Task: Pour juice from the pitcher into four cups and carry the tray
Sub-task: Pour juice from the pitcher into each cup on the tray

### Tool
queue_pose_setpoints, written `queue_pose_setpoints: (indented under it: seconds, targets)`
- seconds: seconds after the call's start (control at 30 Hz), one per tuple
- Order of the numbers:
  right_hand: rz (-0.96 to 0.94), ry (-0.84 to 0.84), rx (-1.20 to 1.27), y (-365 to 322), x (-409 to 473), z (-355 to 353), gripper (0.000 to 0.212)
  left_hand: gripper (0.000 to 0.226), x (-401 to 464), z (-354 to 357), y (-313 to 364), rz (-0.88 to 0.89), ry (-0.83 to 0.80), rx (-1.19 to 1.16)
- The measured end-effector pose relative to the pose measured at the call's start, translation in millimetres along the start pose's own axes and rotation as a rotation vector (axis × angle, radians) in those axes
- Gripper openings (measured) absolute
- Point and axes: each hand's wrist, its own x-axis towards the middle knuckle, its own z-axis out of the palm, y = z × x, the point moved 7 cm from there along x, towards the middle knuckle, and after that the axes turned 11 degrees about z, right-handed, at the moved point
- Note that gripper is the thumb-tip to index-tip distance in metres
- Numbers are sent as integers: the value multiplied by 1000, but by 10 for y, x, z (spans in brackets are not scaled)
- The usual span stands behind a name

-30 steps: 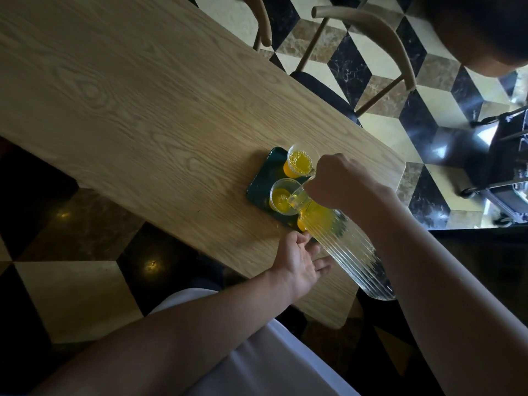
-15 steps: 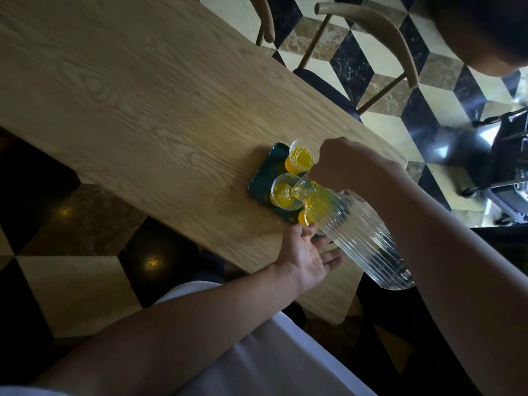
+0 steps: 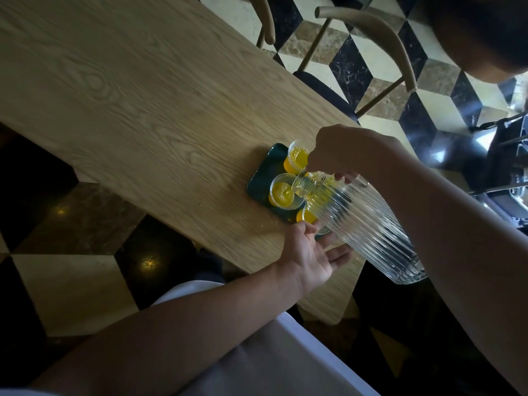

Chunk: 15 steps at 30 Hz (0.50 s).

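Observation:
A dark green tray (image 3: pixel 261 178) lies near the right end of the wooden table (image 3: pixel 137 90). On it stand clear cups of orange juice: a far cup (image 3: pixel 297 158), a near cup (image 3: pixel 283 194) and a third cup (image 3: pixel 307 222) partly hidden behind the pitcher. My right hand (image 3: pixel 345 151) grips the neck of the ribbed glass pitcher (image 3: pixel 365 224), tipped steeply with its mouth over the near cup; little juice is left in it. My left hand (image 3: pixel 311 255) rests with fingers spread at the tray's near edge, under the pitcher.
Two wooden chairs (image 3: pixel 368 27) stand beyond the table's far side on a black, cream and brown tiled floor. A dark metal cart (image 3: pixel 503 167) is at the right. The table's right end lies close to the tray.
The pitcher has tipped more steeply, its base rising, and the juice inside has run down toward the mouth. The near cup has filled further. My left hand has stayed by the tray.

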Motion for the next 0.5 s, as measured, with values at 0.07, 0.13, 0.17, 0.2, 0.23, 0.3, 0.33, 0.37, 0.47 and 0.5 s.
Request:
queue_pose_setpoints:
  seconds: [0.07,0.13,0.17,0.2,0.23,0.3,0.33,0.37,0.47,0.5]
  targets:
    - [-2,-38,8,-10,45,8,29,52,-9,35,3,8,-15,-10]
    - [-2,-72,33,-8,75,9,28,36,-31,81,3,16,-36,-28]
    - [0,-85,52,1,83,-1,28,32,-40,110,-1,20,-51,-35]
    - [1,-93,59,-6,93,-13,27,32,-48,132,-5,23,-65,-40]
    - [-1,-98,52,-18,100,-24,26,34,-57,152,-6,26,-77,-45]
    - [-2,-106,21,-48,104,-49,23,38,-67,196,-9,27,-101,-56]
    - [-3,-114,6,-61,102,-65,22,38,-67,219,-9,28,-110,-64]
    - [-4,-122,1,-73,98,-83,20,39,-69,242,-5,30,-113,-75]
    - [-14,-134,-16,-121,70,-140,17,56,-73,275,-2,32,-116,-102]
    - [-19,-132,-31,-141,59,-160,18,62,-79,287,0,35,-119,-110]
